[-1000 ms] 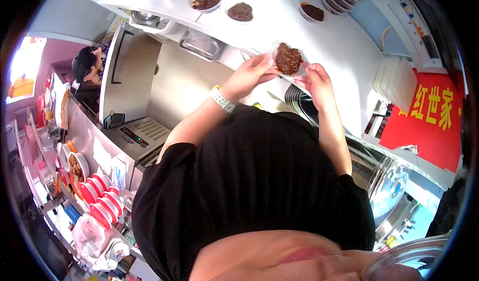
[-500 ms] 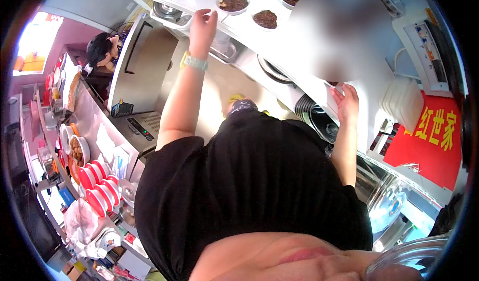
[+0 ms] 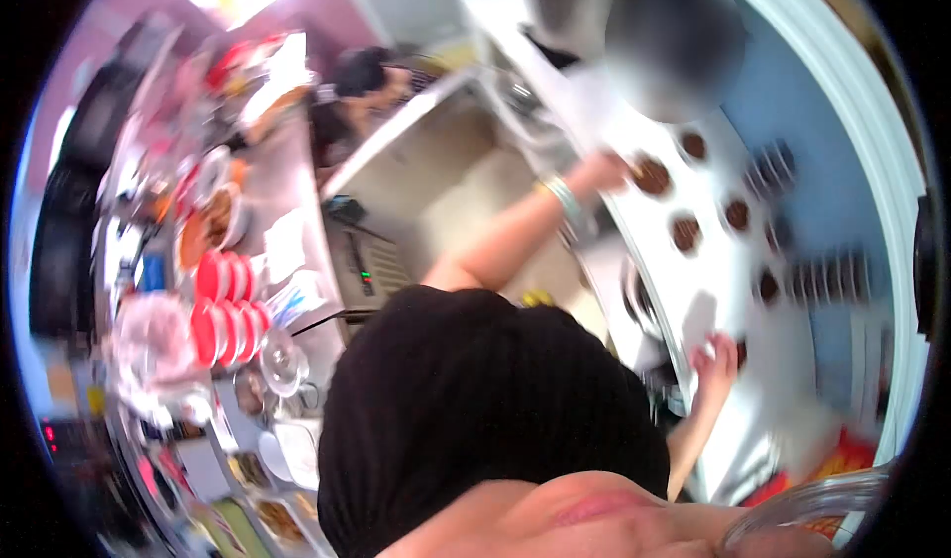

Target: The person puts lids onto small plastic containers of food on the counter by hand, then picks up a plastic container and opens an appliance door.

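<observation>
Near the back of the white counter (image 3: 703, 291), my left hand (image 3: 599, 172), with a pale band on its wrist, reaches to the rim of a bowl of dark brown food (image 3: 651, 176). Motion smears its fingers, so whether they grip the bowl is unclear. My right hand (image 3: 713, 362) is farther down the counter, fingers apart, right beside another bowl of dark food (image 3: 741, 353). Contact there is too blurred to make out. Several similar bowls, including one bowl (image 3: 686, 232) between my hands, stand on the counter.
Stacked pale containers (image 3: 830, 279) line the wall side. A metal door or panel (image 3: 396, 147) and a person (image 3: 367, 88) are beyond my left arm. The left-hand worktop holds red-and-white stacked items (image 3: 228, 305) and a bowl of brown pieces (image 3: 223, 216).
My view has swung round, so the counter now runs down the right side and more bowls show. The left hand has come closer to a bowl; the right stays near the bowl at its end.
</observation>
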Action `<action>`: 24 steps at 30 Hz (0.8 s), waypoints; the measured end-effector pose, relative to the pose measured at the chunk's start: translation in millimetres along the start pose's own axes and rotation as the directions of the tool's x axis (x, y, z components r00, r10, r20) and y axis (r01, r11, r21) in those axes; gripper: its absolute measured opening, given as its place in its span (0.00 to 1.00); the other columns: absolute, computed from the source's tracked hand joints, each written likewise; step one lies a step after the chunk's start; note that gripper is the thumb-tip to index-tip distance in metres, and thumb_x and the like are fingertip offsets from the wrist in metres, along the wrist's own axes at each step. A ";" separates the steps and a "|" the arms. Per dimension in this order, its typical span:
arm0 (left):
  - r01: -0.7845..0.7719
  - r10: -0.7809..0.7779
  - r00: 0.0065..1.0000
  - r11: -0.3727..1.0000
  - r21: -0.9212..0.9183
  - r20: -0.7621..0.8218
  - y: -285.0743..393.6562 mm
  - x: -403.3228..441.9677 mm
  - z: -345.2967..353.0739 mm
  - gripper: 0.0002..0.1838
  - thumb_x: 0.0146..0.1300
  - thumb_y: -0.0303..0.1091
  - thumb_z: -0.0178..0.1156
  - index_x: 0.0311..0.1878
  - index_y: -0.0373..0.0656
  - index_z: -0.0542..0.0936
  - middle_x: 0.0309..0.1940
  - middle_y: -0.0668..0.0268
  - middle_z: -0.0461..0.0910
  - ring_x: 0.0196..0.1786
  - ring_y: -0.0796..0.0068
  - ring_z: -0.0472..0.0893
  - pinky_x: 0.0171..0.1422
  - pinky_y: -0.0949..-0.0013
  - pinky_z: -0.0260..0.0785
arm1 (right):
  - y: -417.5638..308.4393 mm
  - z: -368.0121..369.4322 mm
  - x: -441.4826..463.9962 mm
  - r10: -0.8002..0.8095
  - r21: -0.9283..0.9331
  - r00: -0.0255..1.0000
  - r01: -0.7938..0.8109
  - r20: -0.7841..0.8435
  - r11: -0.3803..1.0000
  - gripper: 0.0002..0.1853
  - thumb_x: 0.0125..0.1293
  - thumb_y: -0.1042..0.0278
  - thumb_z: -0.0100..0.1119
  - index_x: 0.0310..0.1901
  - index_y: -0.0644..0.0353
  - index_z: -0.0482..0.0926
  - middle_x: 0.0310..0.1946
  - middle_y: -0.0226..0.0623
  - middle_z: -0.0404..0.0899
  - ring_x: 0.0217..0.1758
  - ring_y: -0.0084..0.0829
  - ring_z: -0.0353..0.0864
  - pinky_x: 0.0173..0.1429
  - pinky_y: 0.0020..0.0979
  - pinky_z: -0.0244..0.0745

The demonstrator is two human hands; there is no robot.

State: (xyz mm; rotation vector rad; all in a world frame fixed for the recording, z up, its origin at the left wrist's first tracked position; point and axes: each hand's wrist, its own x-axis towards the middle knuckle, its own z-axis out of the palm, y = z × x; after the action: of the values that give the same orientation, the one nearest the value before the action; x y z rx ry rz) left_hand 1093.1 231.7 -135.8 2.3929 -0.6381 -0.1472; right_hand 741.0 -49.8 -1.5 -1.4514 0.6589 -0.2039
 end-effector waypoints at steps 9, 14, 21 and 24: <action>0.300 -0.433 0.901 0.609 -0.734 0.009 13.0 -37.0 -122.7 0.07 0.61 0.31 0.61 0.39 0.38 0.78 0.34 0.63 0.79 0.31 0.72 0.79 0.37 0.66 0.75 | 16.8 87.9 98.3 0.095 0.088 0.995 -0.098 0.037 0.991 0.22 0.70 0.54 0.48 0.56 0.64 0.67 0.48 0.45 0.72 0.47 0.37 0.78 0.49 0.32 0.78; 0.149 -0.280 0.956 0.723 -0.675 -0.089 -23.3 -23.6 -140.7 0.12 0.59 0.29 0.59 0.45 0.35 0.77 0.34 0.62 0.78 0.38 0.71 0.78 0.46 0.70 0.72 | 2.5 117.6 103.4 0.067 0.027 0.998 -0.067 0.016 0.997 0.14 0.67 0.64 0.51 0.47 0.67 0.71 0.42 0.42 0.75 0.43 0.37 0.81 0.48 0.30 0.79; 0.209 -0.326 0.935 0.202 -0.957 0.136 -5.0 -30.2 -155.8 0.18 0.67 0.31 0.52 0.56 0.28 0.69 0.50 0.56 0.75 0.52 0.62 0.79 0.57 0.68 0.73 | -14.2 158.9 98.3 0.088 0.120 0.996 -0.088 0.007 0.989 0.14 0.68 0.69 0.50 0.48 0.71 0.70 0.43 0.47 0.76 0.43 0.36 0.83 0.48 0.28 0.80; 0.200 -0.348 0.932 0.250 -0.947 0.104 -15.0 -24.8 -150.0 0.18 0.68 0.30 0.50 0.58 0.31 0.68 0.54 0.57 0.73 0.54 0.61 0.78 0.56 0.70 0.73 | -17.5 187.6 101.7 0.110 0.165 0.993 -0.117 0.051 0.979 0.13 0.68 0.68 0.50 0.47 0.72 0.70 0.41 0.46 0.77 0.43 0.35 0.83 0.48 0.26 0.80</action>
State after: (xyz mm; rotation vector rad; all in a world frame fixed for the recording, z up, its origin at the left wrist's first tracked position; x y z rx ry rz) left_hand 1116.5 338.3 -29.0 1.2335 0.0432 -0.3990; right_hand 926.9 55.1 -18.0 -1.2499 0.6723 -0.1359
